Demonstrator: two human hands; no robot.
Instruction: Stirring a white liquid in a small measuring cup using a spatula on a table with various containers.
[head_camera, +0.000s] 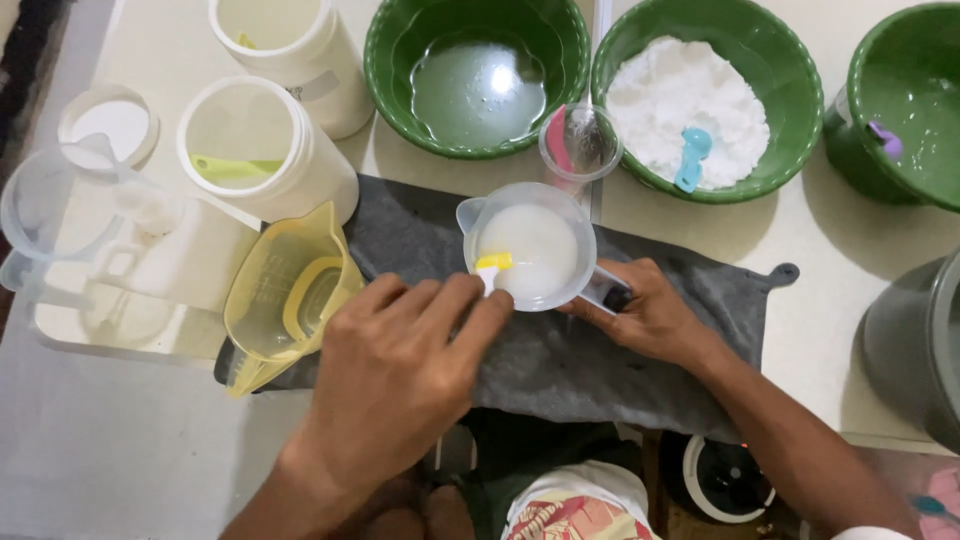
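Observation:
A clear measuring cup (575, 225) with white milky liquid stands on a grey cloth (560, 360). My right hand (645, 310) grips its handle at the lower right. My left hand (400, 375) holds a small yellow-and-white spoon (491, 267) whose tip dips into the liquid at the cup's near-left rim.
Behind the cup stand a small clear cup (580, 145), a green bowl of clear liquid (392, 40), a green bowl of white powder (790, 120) with a blue scoop (691, 157), and a third green bowl (905, 105). Left: yellow measuring jug (285, 295), white jars (265, 145), clear pitcher (70, 215). A grey bucket (915, 345) is at right.

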